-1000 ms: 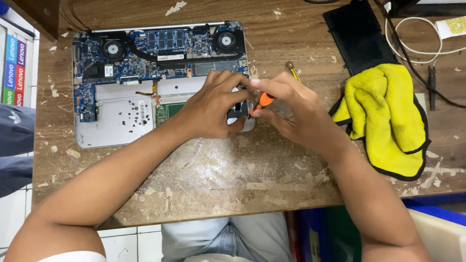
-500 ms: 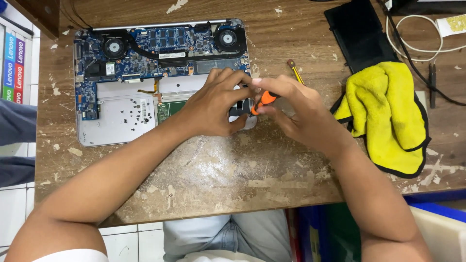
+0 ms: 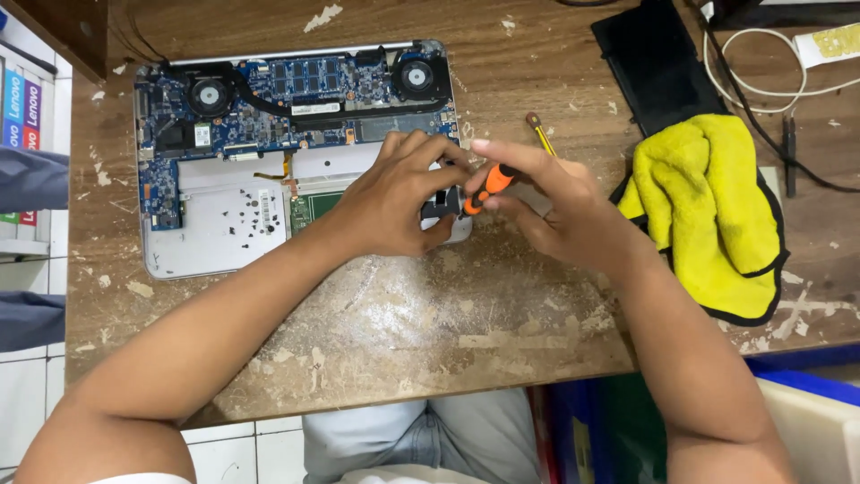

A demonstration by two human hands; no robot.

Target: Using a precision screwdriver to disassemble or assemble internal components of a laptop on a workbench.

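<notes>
Fingers [image 3: 502, 193] of the right hand [image 3: 560, 211] pinch the small orange-handled screwdriver [image 3: 488, 185] over the opened silver laptop's [image 3: 215, 242] lower right corner, where the left hand [image 3: 394, 197] curls on the chassis; keeping the tip upright and pressed squarely should prevent slipping.

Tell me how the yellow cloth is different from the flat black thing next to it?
The yellow cloth is bright, soft and crumpled into folds, with a dark edge; the flat black thing is dark, smooth and lies flat. The cloth sits nearer the right hand; the black thing lies farther back, partly under the cloth. Both rest on the worn wooden table, to the right of the opened laptop, and neither is being held.
</notes>
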